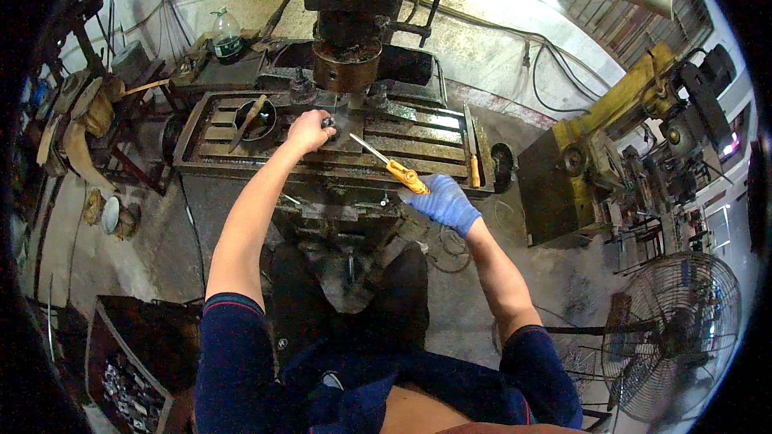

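My left hand (309, 133) is bare and reaches to the middle of the slotted machine table (211, 162), just below the spindle head (346, 64). Its fingers are closed on a small dark piece (327, 123), whose kind I cannot make out. In a blue glove, my right hand (444, 201) grips a yellow air blow gun (406, 175) over the table's front edge. The gun's thin metal nozzle (367, 147) slants up and left toward the spot beside my left hand, without touching it.
A dark round pan (268, 130) with a wooden-handled tool across it sits on the table's left. At the right end lies a long tool with a yellow handle (474, 170). A bottle (227, 36) stands behind left, a fan (671, 337) lower right, a scrap bin (153, 382) lower left.
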`<state>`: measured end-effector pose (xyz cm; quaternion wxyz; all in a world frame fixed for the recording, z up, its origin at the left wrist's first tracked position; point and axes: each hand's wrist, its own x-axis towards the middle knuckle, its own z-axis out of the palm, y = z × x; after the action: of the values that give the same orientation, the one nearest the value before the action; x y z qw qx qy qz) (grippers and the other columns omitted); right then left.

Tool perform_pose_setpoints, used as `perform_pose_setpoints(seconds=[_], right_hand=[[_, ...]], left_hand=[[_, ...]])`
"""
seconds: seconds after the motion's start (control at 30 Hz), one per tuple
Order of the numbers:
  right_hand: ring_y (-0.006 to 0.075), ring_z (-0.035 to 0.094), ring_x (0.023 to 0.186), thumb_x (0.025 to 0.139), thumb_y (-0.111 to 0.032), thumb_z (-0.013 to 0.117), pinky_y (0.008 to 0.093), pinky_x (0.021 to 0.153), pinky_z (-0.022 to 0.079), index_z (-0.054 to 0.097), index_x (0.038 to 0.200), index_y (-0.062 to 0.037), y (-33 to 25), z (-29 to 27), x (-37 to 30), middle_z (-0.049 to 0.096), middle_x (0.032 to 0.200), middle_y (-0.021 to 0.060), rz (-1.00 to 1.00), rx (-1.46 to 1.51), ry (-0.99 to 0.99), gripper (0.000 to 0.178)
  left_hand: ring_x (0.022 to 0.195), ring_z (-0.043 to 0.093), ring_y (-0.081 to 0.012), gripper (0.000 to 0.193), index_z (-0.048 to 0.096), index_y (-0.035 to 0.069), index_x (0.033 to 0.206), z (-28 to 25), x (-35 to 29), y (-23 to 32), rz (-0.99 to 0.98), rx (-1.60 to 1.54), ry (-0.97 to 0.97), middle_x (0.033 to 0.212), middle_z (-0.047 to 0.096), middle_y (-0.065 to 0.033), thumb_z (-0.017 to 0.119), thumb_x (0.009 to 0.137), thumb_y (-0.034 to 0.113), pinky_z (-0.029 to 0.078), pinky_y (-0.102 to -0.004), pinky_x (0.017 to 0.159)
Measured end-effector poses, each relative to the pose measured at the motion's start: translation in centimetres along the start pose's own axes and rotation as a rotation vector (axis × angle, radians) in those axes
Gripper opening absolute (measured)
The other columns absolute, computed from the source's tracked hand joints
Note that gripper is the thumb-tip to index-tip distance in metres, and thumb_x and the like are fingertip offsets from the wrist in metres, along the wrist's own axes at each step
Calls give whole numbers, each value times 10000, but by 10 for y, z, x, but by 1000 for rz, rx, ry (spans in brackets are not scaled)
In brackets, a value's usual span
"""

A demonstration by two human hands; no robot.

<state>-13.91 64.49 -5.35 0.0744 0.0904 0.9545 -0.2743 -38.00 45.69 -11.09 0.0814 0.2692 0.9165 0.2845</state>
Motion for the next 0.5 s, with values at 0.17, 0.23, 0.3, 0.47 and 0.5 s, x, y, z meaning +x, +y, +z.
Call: perform_pose_setpoints(seconds=[0.17,0.23,0.3,0.47,0.5], right_hand=[[111,568,643,740,-317,680,275,589,449,653,904,-41,21,30,27,633,710,41,-173,601,171,322],[42,530,656,732,-255,710,224,589,439,659,916,-36,37,48,39,625,723,-21,-237,770,206,292],[53,535,668,692,-202,744,236,602,445,663,894,-36,54,84,55,636,735,-24,-174,826,193,274],[185,619,731,660,-281,749,299,644,469,643,884,-11,71,131,58,654,781,112,133,369,302,367],[220,626,740,667,-282,741,307,658,473,642,891,-14,65,130,52,650,785,134,149,441,316,363]], left_hand=[[879,590,-318,360,571,124,1069,2,-7,-3,125,198,128,933,625,-133,637,726,214,468,-420,757],[870,589,-323,345,564,129,1061,4,-10,2,143,203,171,934,622,-128,627,729,200,469,-425,750],[857,590,-327,326,558,129,1048,7,-11,1,146,182,218,923,622,-122,618,734,189,470,-431,741],[801,598,-319,202,577,111,948,15,-7,2,210,235,257,893,622,-123,583,754,168,474,-431,685],[793,599,-319,190,580,109,935,15,-5,0,219,234,267,886,622,-122,580,754,169,474,-430,679]])
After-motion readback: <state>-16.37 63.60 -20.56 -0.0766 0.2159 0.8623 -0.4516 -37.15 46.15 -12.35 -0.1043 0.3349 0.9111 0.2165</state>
